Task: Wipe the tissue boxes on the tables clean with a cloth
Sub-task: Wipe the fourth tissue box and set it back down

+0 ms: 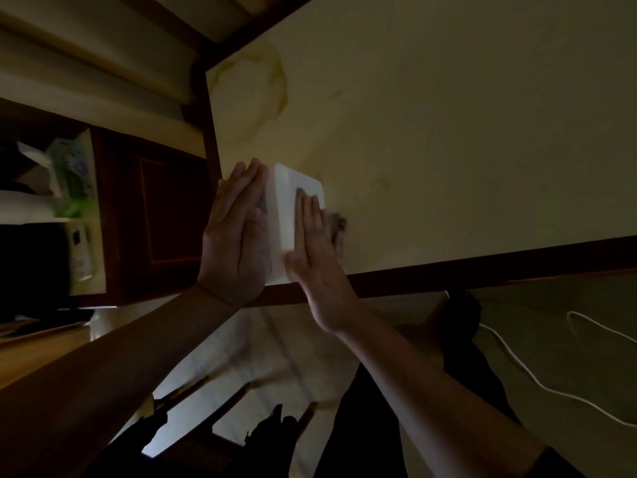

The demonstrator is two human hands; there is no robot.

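Note:
A white tissue box (284, 205) stands at the near left corner of a pale table (448, 132). My left hand (238, 236) lies flat against the box's left side, fingers straight. My right hand (317, 250) lies flat against the box's right side, fingers straight. A small dark cloth (338, 224) shows past the fingers of my right hand, blurred, between the hand and the box or the table; I cannot tell whether the hand presses it.
The table has a dark wooden edge (482, 270) along its near side. A dark wooden cabinet (162, 215) stands to the left, with a shelf holding packets (74, 174). A white cable (551, 384) lies at the lower right. A stool's legs (206, 395) stand below.

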